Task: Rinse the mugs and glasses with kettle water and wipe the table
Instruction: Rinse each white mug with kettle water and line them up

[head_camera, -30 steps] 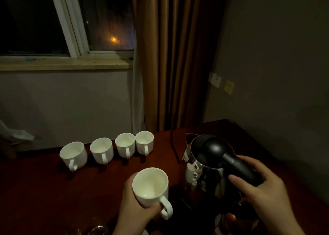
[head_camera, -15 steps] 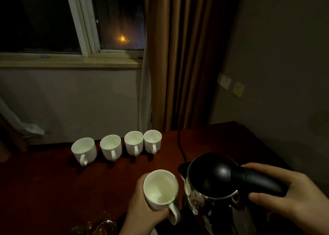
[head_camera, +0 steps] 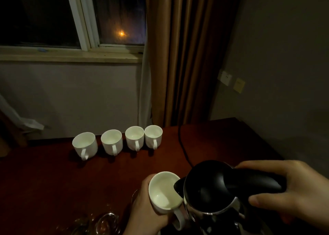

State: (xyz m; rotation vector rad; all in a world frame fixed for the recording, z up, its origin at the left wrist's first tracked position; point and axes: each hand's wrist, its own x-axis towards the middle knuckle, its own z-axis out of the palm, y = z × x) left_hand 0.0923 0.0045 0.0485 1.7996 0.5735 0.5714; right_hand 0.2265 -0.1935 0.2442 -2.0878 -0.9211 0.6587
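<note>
The right hand (head_camera: 292,192) is gripping the kettle (head_camera: 211,195) by its handle. The left hand (head_camera: 144,211) is holding a mug (head_camera: 164,192) just left of the spout, whose tip is overhanging the rim.

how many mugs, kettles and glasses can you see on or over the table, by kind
white mugs: 5, four in a row by the table's far edge, one gripped by the left hand
kettle: 1, its handle gripped by the right hand
clear glasses: some at the near edge, too dark to count
total countable: 6
</note>
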